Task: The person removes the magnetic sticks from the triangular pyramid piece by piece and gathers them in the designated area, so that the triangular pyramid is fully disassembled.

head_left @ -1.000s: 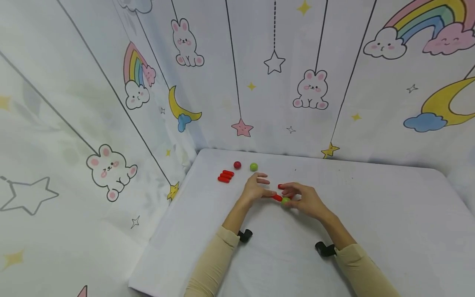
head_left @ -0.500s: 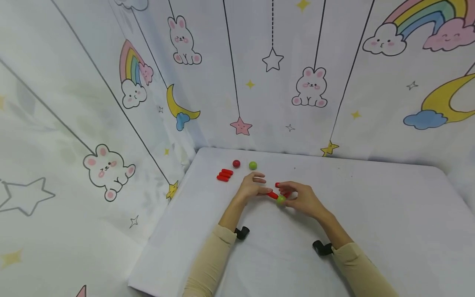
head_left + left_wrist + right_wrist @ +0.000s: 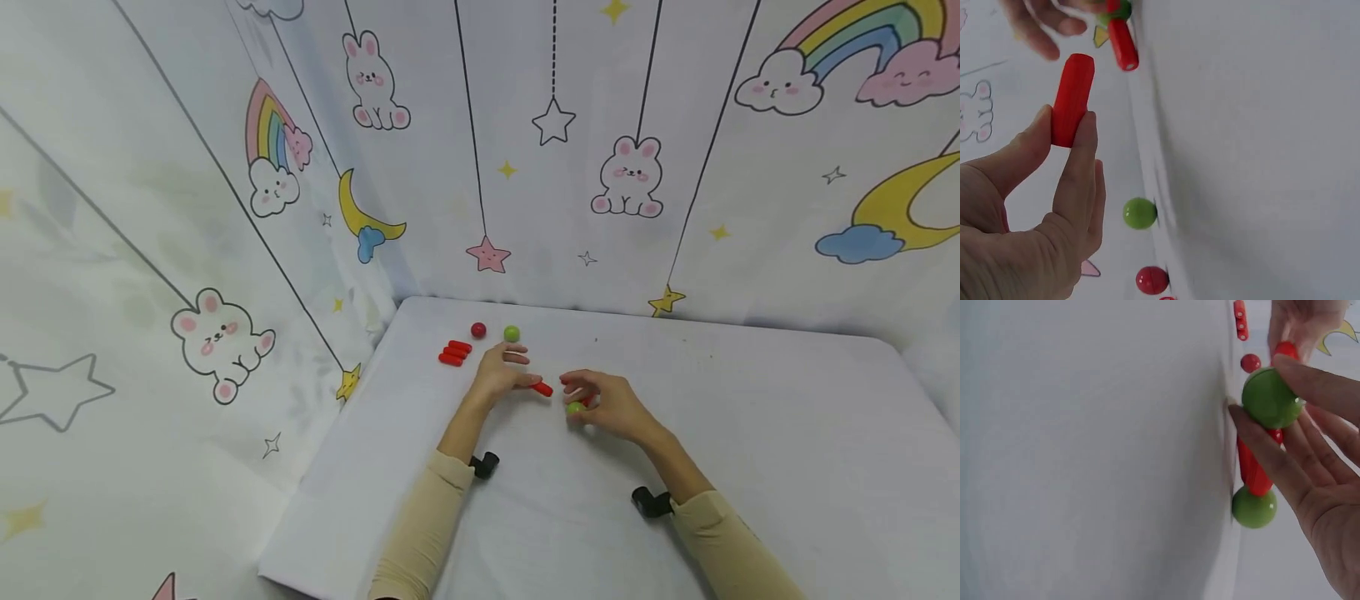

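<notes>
One printed cloth backdrop (image 3: 442, 167), hung behind one white table (image 3: 787, 442). One right hand (image 3: 617, 407), held over the table: a green ball (image 3: 1266, 397) is pinched between thumb and finger. One left hand (image 3: 497, 373), placed beside: a red stick (image 3: 1072, 100) is pinched between thumb and forefinger. Three red sticks (image 3: 455, 353), laid side by side at far left. Further red sticks (image 3: 1259, 478) and a second green ball (image 3: 1254, 507), seen by the right hand; whether joined cannot be told. One red ball (image 3: 478, 331), a third green ball (image 3: 512, 333), set apart behind.
</notes>
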The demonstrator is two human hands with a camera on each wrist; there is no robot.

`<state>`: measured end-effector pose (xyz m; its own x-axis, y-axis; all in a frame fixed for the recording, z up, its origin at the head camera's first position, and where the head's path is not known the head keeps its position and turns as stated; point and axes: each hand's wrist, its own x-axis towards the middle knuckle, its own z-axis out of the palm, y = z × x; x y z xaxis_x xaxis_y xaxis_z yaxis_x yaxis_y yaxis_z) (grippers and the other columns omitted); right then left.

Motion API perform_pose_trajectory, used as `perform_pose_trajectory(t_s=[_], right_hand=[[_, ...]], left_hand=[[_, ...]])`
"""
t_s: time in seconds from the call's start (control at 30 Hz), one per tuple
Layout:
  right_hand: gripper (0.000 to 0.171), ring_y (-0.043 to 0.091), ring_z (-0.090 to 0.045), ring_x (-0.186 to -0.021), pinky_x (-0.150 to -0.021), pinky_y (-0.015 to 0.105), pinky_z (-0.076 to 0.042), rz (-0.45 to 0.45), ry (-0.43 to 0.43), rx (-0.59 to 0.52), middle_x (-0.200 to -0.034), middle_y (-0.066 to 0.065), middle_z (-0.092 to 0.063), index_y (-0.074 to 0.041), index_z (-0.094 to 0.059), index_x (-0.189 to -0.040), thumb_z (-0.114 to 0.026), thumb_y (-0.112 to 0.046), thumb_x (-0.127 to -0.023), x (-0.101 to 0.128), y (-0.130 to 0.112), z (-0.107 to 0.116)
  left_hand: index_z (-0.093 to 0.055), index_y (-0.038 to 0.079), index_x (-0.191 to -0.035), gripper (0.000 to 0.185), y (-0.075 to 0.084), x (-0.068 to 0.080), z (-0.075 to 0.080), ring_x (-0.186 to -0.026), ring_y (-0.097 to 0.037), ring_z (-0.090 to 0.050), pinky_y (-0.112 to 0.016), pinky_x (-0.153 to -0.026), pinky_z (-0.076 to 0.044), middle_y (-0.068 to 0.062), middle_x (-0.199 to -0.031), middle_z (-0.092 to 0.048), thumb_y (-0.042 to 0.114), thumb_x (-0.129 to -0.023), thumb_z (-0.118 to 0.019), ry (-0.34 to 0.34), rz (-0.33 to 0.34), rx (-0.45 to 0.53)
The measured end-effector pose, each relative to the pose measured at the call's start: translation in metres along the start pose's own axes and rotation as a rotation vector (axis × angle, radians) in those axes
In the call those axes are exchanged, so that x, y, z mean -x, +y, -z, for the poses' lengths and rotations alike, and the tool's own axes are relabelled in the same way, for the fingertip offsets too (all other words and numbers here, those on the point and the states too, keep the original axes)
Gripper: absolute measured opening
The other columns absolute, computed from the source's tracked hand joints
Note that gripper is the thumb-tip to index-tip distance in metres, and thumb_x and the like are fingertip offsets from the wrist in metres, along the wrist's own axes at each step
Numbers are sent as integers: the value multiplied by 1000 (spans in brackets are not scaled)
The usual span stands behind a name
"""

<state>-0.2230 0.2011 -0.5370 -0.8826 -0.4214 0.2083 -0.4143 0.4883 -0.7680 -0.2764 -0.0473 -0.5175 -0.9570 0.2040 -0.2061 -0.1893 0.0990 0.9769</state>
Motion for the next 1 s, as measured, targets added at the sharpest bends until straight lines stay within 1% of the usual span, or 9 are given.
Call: perform_pose_trajectory(t_s=[0.07, 0.2, 0.3, 0.43, 0.5, 0.63, 0.73, 0.87, 1.0], right_hand=[[66, 20, -74, -100, -79, 37, -62, -8, -7, 11, -116, 9, -74, -6, -64, -138, -92, -4, -78, 1, 1, 1], [66, 23, -74, -100, -80, 40, -62, 4, -3, 3, -116, 12, -73, -4, -64, -137, -92, -3, -77, 2, 4, 2], [66, 23, -74, -101, -81, 41, -62, 19, -9, 8, -118, 12, -73, -4, -64, -137, -92, -2, -77, 1, 5, 2], [66, 21, -74, -102, -81, 36, -61, 32, -16, 24, -118, 11, -73, -5, -64, -137, -92, -1, -77, 1, 5, 1], [67, 21, -74, -102, -81, 34, -61, 31, -17, 17, -119, 12, -73, -5, -64, -137, -91, 1, -76, 1, 5, 1], [67, 23, -75, -104, -80, 34, -61, 30, -20, 2, -120, 13, -72, -4, -64, -138, -91, 3, -76, 0, 5, 1], [67, 24, -75, -104, -80, 35, -62, 33, -21, -1, -121, 14, -72, -4, -64, -138, -90, 3, -77, 0, 4, 2], [67, 26, -75, -104, -79, 34, -62, 31, -23, -7, -122, 15, -71, -4, -63, -139, -89, 4, -78, 1, 1, 2], [67, 28, -75, -105, -80, 34, -62, 27, -34, -12, -123, 16, -71, -4, -62, -140, -88, 5, -79, 2, 0, 3]], left_hand=[[-57, 0, -141, 66, 4, 1, 10, -89, -25, -76, -33, -80, -63, -23, -135, -64, -3, -81, -87, 29, -5, 27], [-52, -1, -145, 70, 12, 2, 28, -91, -27, -77, -34, -82, -63, -27, -144, -57, 0, -84, -86, 13, 4, 75], [-50, 0, -148, 74, 17, 4, 41, -92, -24, -77, -32, -85, -62, -26, -150, -51, 5, -84, -87, 0, -1, 42], [-50, 0, -148, 75, 18, 5, 60, -90, -23, -77, -31, -88, -61, -26, -152, -48, 6, -84, -88, 26, -15, 15], [-51, 0, -147, 73, 17, 6, 71, -90, -23, -77, -31, -88, -60, -27, -151, -48, 6, -84, -88, 58, -15, 14], [-52, 3, -146, 67, 15, 7, 92, -93, -26, -76, -31, -89, -61, -29, -151, -47, 4, -87, -84, 131, -12, 63], [-54, 5, -144, 63, 12, 8, 105, -98, -29, -75, -33, -86, -62, -29, -151, -45, 2, -88, -83, 182, -11, 101], [-55, 6, -143, 62, 8, 8, 117, -102, -32, -73, -33, -83, -62, -27, -152, -46, 1, -88, -82, 242, 5, 106], [-53, 4, -145, 64, 4, 8, 125, -110, -36, -69, -33, -88, -61, -26, -151, -47, 1, -88, -82, 291, 32, 65]])
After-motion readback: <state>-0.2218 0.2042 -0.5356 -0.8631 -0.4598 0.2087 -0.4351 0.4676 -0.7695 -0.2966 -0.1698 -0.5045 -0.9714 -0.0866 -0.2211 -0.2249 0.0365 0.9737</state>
